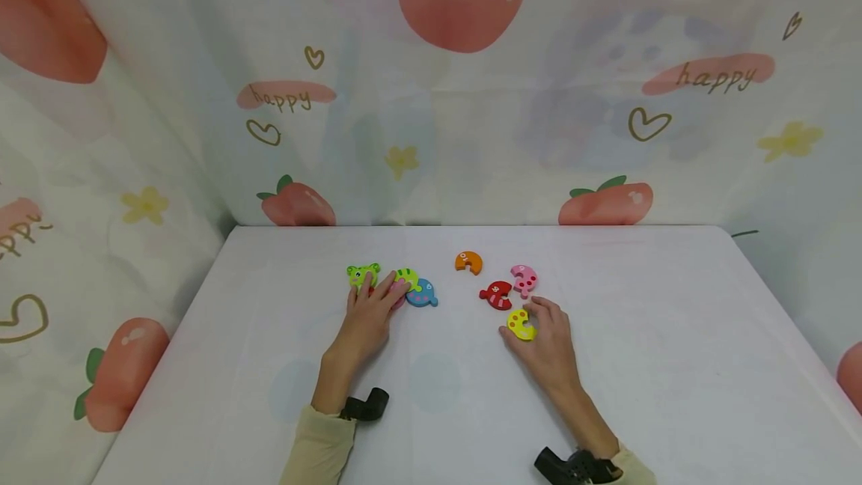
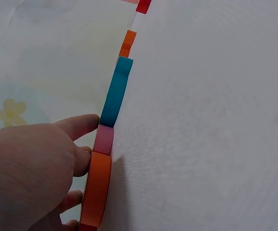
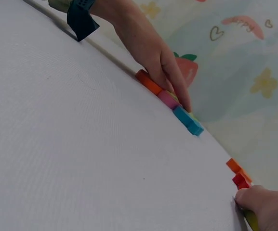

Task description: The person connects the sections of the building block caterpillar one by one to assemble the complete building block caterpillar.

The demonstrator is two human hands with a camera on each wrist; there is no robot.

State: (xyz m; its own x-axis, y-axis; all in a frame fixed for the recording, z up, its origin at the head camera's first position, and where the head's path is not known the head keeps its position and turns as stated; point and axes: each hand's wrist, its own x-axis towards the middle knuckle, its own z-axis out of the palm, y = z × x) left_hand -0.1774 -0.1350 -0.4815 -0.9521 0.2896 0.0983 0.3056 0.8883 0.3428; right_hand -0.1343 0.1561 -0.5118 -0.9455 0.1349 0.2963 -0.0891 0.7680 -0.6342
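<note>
My left hand (image 1: pixel 366 322) rests its outstretched fingers on a cluster of puzzle pieces. In it are a green frog-head piece (image 1: pixel 359 275), a green striped piece (image 1: pixel 408 278), a pink piece (image 2: pixel 104 140) and a blue piece (image 1: pixel 423 294). An orange piece (image 2: pixel 97 187) lies mostly hidden under the fingers in the head view. My right hand (image 1: pixel 551 339) pinches a yellow puzzle piece with red spots (image 1: pixel 519 325) between thumb and fingers, close over the table. In the right wrist view, the hand covers part of the yellow piece (image 3: pixel 251 220).
Just beyond my right hand lie a red piece (image 1: pixel 497 295) and a pink numbered piece (image 1: pixel 524 280), near each other. An orange arch-shaped piece (image 1: pixel 468 261) lies farther back. The white table (image 1: pixel 646 365) meets a printed curtain (image 1: pixel 458 141) at its back edge.
</note>
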